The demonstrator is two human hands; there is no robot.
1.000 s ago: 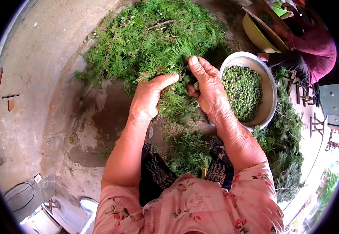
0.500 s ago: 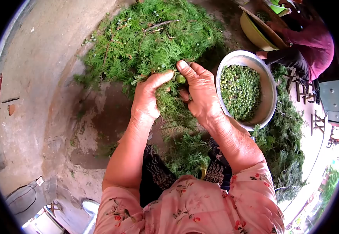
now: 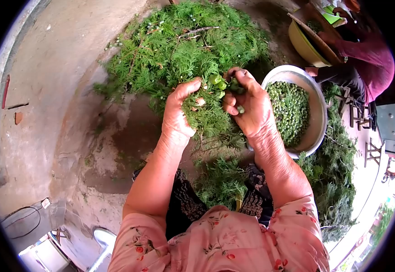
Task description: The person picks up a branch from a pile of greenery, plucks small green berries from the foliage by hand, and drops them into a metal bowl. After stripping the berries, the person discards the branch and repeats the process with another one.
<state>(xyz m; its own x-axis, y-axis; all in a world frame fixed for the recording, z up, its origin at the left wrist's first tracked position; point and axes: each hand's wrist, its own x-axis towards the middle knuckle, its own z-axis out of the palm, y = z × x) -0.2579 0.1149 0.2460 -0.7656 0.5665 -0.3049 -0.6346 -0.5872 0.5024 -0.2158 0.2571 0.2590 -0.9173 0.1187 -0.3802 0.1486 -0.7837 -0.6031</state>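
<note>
My left hand (image 3: 179, 109) is closed around a leafy conifer sprig (image 3: 208, 115), its green fronds hanging below the fingers. Plump green cones (image 3: 216, 82) show on the sprig between my two hands. Just to the right, my right hand (image 3: 252, 102) curls its fingers over several loose green cones (image 3: 237, 86), slightly apart from the sprig. Beside that hand stands a metal basin (image 3: 319, 113) holding many small green cones (image 3: 288, 111) with bits of leaf among them.
A big heap of cut conifer branches (image 3: 184, 50) lies ahead on the floor. More branches (image 3: 331, 181) lie at the right, and some (image 3: 220, 181) between my legs. At the upper right another person (image 3: 370, 63) sits by a yellow tub (image 3: 304, 43) with a woven tray (image 3: 326, 43).
My right hand has drawn away from the sprig to the right, and cones now show in its fingers. The left hand keeps its hold. The whole view has shifted slightly.
</note>
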